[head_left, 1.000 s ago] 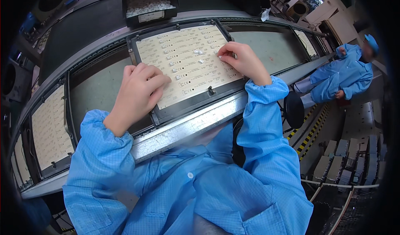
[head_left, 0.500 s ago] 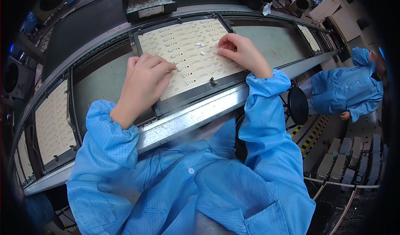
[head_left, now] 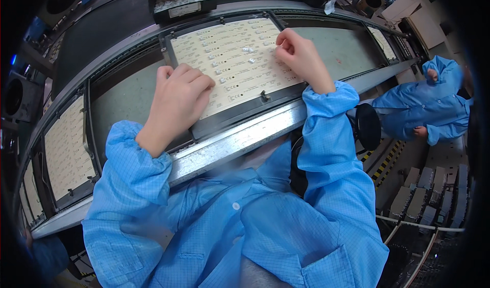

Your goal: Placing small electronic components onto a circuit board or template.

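A cream circuit board panel [head_left: 245, 81] with rows of printed marks lies in a black carrier frame [head_left: 224, 126] in front of me. My left hand [head_left: 182, 95] is over its left edge, fingers curled and pressed together; what they hold, if anything, is hidden. Above the right side, my right hand [head_left: 302, 57] has thumb and fingertips closed in a pinch, its contents too small to make out. Between the hands, small white connectors [head_left: 248, 49] lie loose on the panel, one white connector [head_left: 251, 61] a little nearer me. Other small white pieces sit along the printed rows.
A black bin [head_left: 182, 8] of small white parts stands beyond the carrier. The metal rail [head_left: 240, 144] runs along my side. Another panel [head_left: 67, 145] sits on the line at left. At right, a person in a blue coat [head_left: 426, 102] is near a dark stool [head_left: 367, 127].
My left fingertips have drawn back from a white connector at the panel's left. My right hand has shifted slightly right and away from me. The other person's raised arm has moved.
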The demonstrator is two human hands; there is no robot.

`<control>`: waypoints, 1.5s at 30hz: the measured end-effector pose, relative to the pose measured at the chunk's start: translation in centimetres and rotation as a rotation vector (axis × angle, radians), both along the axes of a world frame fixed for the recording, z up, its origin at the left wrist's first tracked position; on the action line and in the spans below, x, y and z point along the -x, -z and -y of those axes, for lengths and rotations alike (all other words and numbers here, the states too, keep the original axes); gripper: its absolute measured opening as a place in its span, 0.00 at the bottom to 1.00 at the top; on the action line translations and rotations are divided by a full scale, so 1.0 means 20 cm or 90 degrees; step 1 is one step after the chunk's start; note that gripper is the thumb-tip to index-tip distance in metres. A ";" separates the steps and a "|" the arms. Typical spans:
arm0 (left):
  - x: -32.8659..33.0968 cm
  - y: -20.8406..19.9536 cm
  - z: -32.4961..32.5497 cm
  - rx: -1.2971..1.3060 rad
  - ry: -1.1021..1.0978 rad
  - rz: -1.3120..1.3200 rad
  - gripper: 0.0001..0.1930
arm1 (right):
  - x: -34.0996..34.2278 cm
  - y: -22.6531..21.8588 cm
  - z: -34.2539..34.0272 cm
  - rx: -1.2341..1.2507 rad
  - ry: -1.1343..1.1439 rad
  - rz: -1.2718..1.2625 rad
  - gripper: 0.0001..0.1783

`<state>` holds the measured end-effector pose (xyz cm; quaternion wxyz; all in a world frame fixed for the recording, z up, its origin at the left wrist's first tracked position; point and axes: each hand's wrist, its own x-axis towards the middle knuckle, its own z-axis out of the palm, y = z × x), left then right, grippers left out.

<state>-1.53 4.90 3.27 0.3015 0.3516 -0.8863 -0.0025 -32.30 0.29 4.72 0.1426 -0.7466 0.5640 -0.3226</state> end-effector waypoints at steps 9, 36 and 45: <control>0.03 0.00 -0.02 -0.049 -0.024 -0.053 0.05 | 0.01 -0.01 0.02 0.004 -0.021 0.052 0.08; -0.02 -0.02 -0.06 0.066 -0.025 -0.087 0.07 | 0.05 0.00 -0.02 0.028 -0.078 -0.098 0.08; 0.03 -0.02 -0.05 -0.003 -0.030 -0.129 0.07 | 0.03 -0.01 -0.02 0.011 -0.010 -0.101 0.07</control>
